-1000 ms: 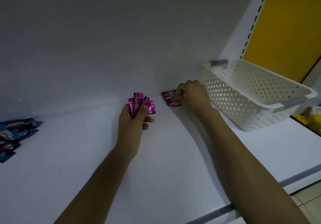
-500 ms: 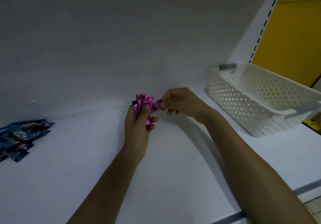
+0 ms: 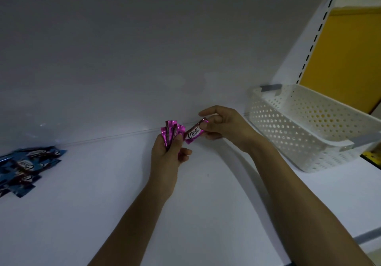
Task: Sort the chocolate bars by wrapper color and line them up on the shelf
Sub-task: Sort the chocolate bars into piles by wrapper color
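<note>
My left hand (image 3: 168,154) grips a fanned bundle of pink-wrapped chocolate bars (image 3: 170,132), held upright above the white shelf (image 3: 123,193) near its back wall. Just to the right, my right hand (image 3: 222,127) pinches a single pink bar (image 3: 194,133) with "Choco" printed on it, tilted and lifted off the shelf, close beside the bundle. A group of blue-wrapped bars (image 3: 24,166) lies on the shelf at the far left, partly cut off by the frame edge.
A white perforated basket (image 3: 309,129) with grey handles stands on the shelf at the right, close to my right forearm. A slotted white upright (image 3: 313,38) and a yellow panel (image 3: 350,55) rise behind it. The shelf's front edge runs at bottom right.
My right hand left the spot by the back wall, came to the bundle and now holds one pink bar drawn out to the right. The view shifted slightly.
</note>
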